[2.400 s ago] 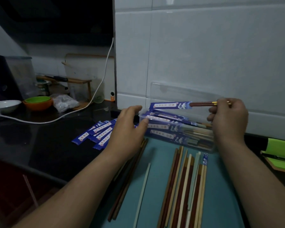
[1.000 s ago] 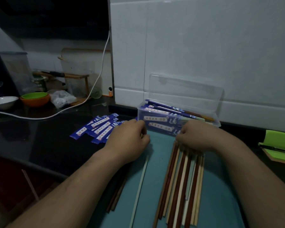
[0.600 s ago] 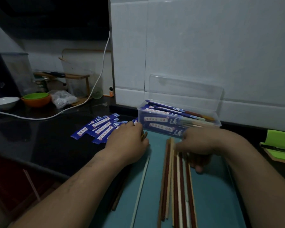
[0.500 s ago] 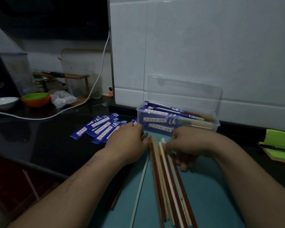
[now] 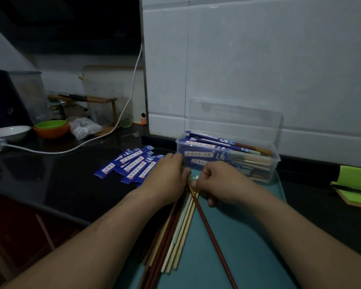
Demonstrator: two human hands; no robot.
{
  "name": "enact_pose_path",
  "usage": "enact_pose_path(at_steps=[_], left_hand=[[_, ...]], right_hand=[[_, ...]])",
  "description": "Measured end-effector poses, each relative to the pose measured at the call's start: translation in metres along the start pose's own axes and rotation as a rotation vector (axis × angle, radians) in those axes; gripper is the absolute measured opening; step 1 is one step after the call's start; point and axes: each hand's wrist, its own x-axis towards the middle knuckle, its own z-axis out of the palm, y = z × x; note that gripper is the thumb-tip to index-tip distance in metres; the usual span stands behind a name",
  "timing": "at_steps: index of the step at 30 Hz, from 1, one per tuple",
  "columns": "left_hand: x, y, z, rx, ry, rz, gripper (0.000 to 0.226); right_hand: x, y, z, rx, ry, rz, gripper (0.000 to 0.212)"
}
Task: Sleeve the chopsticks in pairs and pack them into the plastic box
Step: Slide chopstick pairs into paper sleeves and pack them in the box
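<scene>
Loose chopsticks (image 5: 175,232), pale and dark red, lie bunched on a teal mat (image 5: 244,247). My left hand (image 5: 167,180) rests on their far ends, which it covers. My right hand (image 5: 221,184) pinches the tips of the bunch, fingers curled. One dark red chopstick (image 5: 215,243) angles off to the right. Behind the hands stands the clear plastic box (image 5: 273,163), lid open against the wall, holding several sleeved pairs (image 5: 208,153). Empty blue sleeves (image 5: 131,165) lie fanned on the black counter to the left.
A white tiled wall rises just behind the box. At far left are a white dish (image 5: 10,132), an orange and green bowl (image 5: 50,128), a plastic bag and a white cable (image 5: 121,117). A green notepad (image 5: 354,182) sits at the right. The counter edge runs lower left.
The sleeved pair went from my right hand into the box. My right hand then swept the spread chopsticks leftward into one bunch against my left hand.
</scene>
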Motion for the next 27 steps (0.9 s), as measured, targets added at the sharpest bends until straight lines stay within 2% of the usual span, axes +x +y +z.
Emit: enact_pose_path(at_steps=[4, 7, 10, 13, 16, 20, 25, 27], left_hand=[[0.004, 0.003, -0.018, -0.055, 0.057, -0.056, 0.007], [0.0, 0.007, -0.027, -0.018, -0.046, -0.119, 0.005], [-0.009, 0.008, -0.027, 0.053, -0.102, -0.137, 0.013], [-0.017, 0.01, -0.028, 0.076, -0.174, -0.14, 0.021], [-0.021, 0.016, -0.026, 0.117, -0.254, -0.138, 0.022], [-0.018, 0.015, -0.017, 0.161, -0.203, -0.099, 0.028], [-0.019, 0.011, -0.012, 0.101, -0.107, -0.024, 0.018], [-0.02, 0.011, -0.013, 0.108, -0.12, 0.0, 0.018]], right_hand=[[-0.006, -0.001, -0.005, -0.178, -0.105, -0.022, 0.047], [-0.006, -0.003, -0.006, -0.211, -0.152, -0.019, 0.042], [-0.003, 0.0, -0.004, -0.178, -0.102, 0.005, 0.036], [0.003, 0.008, -0.004, -0.004, -0.01, 0.048, 0.048], [0.008, 0.013, -0.004, 0.087, 0.079, 0.051, 0.051], [0.01, 0.015, -0.002, 0.115, 0.093, 0.058, 0.04], [0.011, 0.015, 0.0, 0.142, 0.118, 0.047, 0.025], [0.011, 0.013, 0.0, 0.148, 0.121, 0.052, 0.027]])
